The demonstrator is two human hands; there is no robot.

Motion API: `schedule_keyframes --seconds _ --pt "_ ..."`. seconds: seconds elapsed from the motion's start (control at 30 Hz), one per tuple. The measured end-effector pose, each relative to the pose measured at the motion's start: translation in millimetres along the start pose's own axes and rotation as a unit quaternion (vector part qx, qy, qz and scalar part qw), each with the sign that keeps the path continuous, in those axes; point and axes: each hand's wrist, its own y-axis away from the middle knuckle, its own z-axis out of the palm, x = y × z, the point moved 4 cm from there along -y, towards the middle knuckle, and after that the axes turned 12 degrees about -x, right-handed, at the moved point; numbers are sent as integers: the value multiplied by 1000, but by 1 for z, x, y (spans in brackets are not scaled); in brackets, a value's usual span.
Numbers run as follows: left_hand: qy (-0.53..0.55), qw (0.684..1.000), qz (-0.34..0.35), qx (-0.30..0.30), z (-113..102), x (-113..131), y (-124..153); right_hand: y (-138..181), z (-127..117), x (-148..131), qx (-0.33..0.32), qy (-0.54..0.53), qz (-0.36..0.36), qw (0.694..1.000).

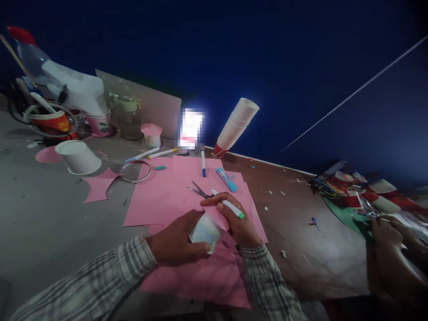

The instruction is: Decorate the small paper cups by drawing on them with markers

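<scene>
Gripping cup (pixel 203 232) over paper (pixel 157 200), left hand (pixel 175 237) curls half closed round its side; right hand (pixel 243 227), bent nearly closed, holds marker (pixel 233 208) between fingers; pink disc (pixel 218 218) at right hand, beside cup, whether pinched cannot tell; scissors (pixel 202 192), blades apart, on paper's far half; blue tube (pixel 226 179) on paper's far right part; pen (pixel 203 163) across paper's far edge; ring (pixel 134 182) at paper's left edge; tub (pixel 78 158) left of paper; cup stack (pixel 236 127) beyond paper; co-worker's hand (pixel 386 232) well right of paper
</scene>
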Motion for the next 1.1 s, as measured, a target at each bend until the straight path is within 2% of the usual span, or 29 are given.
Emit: schedule_keyframes --seconds 0.17,0.37,0.57,0.67,0.9,1.1 --pt "-3 1000 -11 -1 -1 -2 1 0 0 -3 -3 9 -8 1000" --pt "8 1000 7 -4 -1 -2 1 1 -6 -4 16 -74 -83 994" --pt "96 992 43 -70 1 0 0 2 2 -9 -83 -33 -88 992" --pt "144 984 57 -90 0 3 1 3 5 -13 -96 -24 -101 990" --pt "213 969 78 -103 2 -3 2 5 5 -18 -83 21 -87 993" --pt "318 936 72 -136 4 -7 0 3 1 -14 -63 14 -53 997"
